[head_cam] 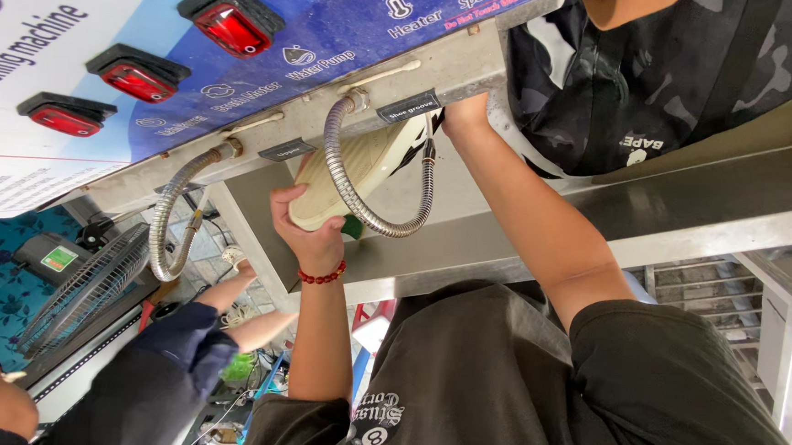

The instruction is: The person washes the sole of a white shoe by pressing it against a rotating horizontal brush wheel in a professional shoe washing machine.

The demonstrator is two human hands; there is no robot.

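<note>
- A dark shirt fills the near foreground; both bare arms reach from it to the machine's steel underside.
- The left hand, with a red bead bracelet, grasps the toe end of a cream shoe.
- The right hand is at the shoe's far end under the panel edge; its grip is hidden, so I cannot tell.
- The step looks like holding the shoe against the fittings below the blue panel.
- A flexible metal hose loops across the shoe; shifting it calls for clearing that loop.
- Room is tight: steel ledge just beside, second hose and a co-worker's sleeve near.
</note>
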